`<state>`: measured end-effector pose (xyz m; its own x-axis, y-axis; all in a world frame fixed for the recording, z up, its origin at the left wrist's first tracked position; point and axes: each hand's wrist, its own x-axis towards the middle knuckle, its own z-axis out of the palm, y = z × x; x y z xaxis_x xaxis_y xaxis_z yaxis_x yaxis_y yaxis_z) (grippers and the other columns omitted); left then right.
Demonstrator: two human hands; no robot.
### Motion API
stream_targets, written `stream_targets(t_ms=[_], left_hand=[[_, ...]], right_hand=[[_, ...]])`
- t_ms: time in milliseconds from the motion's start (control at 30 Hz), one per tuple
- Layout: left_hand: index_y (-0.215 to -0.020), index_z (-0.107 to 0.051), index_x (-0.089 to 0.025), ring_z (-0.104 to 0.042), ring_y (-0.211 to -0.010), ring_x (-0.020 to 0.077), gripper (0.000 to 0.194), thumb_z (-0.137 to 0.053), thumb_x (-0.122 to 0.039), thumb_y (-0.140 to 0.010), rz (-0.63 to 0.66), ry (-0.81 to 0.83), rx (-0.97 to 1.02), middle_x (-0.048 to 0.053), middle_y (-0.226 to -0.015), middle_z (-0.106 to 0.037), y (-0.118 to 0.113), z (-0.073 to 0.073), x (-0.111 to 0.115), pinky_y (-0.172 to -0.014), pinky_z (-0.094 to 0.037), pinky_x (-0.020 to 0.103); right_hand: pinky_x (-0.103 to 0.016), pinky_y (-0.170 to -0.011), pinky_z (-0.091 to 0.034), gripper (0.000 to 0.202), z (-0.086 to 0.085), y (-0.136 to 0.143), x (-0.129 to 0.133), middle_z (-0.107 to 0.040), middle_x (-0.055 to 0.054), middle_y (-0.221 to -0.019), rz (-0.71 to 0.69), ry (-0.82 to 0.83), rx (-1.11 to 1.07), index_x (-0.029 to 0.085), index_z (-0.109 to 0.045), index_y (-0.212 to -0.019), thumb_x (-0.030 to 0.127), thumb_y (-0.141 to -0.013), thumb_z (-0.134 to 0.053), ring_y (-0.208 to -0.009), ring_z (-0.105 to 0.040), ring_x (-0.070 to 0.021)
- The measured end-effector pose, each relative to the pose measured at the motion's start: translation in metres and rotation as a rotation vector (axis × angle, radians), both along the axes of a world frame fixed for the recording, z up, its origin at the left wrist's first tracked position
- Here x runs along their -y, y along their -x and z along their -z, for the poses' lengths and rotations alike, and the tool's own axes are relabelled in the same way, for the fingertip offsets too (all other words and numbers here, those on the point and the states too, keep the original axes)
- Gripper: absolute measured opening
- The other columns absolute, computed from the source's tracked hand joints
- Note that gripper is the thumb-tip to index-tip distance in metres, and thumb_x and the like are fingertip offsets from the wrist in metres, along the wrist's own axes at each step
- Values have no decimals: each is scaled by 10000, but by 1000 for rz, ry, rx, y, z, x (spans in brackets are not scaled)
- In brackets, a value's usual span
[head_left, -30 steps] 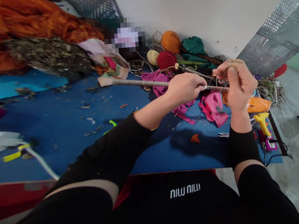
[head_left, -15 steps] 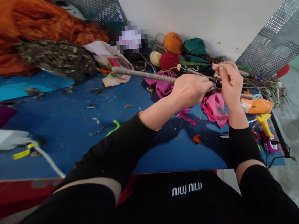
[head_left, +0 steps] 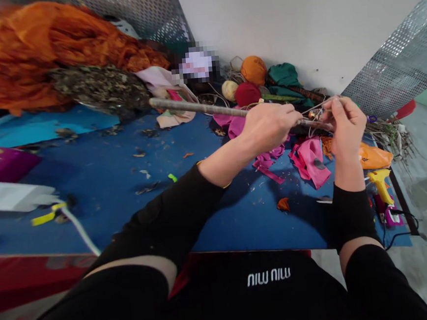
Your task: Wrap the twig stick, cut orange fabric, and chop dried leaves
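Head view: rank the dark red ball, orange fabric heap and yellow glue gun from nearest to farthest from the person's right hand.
1. Yellow glue gun, to the right, nearer the camera
2. Dark red ball, left of the right hand
3. Orange fabric heap, far left

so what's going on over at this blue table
A person holds a long stick above the blue table, the left hand closed around it. The right hand, near one end, pinches what looks like a thin strand beside the stick. Pink cloth lies on the table below the hands, and a yellow glue gun sits toward the table's right end.
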<state>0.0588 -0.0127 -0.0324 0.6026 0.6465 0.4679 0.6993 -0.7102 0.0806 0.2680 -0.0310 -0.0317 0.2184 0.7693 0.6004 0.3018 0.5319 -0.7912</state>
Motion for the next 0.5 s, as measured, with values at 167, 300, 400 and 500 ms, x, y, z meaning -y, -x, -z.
stream_targets(t_ms=[167,300,400,500], left_hand=[[-1143,-824,-272,-731,-952,264,355,-496,-278,-1006,-128,43,171,89,-1104,-809,32,-12,-19,-770,-479,368],[-1095,-832,-303,-732,-1015,251,322,-540,-314,-959,-116,89,315,51,-1076,-816,52,-13,-30,-872,-501,342],[-1047,-841,-283,-737,-1010,247,299,-584,-334,-902,-53,160,345,43,-1003,-819,58,-15,-33,-895,-503,314],[-1016,-853,-265,-738,-897,223,300,-608,-349,-865,44,283,348,37,-899,-814,58,-20,-31,-843,-510,289]], right_hand=[[-199,-465,-469,344,-29,-40,17,-629,40,-709,-104,257,-116,195,-694,-722,474,-805,-877,-462,-412,-26],[-185,-439,-432,334,-35,-79,20,-664,27,-743,-17,261,-168,178,-683,-708,413,-726,-920,-454,-380,-11],[-181,-459,-429,333,-27,-104,10,-654,49,-766,62,173,-288,199,-661,-758,438,-741,-893,-468,-374,-14],[-185,-489,-431,353,-14,-118,-8,-617,70,-754,114,125,-378,226,-597,-777,498,-779,-821,-498,-389,-34]])
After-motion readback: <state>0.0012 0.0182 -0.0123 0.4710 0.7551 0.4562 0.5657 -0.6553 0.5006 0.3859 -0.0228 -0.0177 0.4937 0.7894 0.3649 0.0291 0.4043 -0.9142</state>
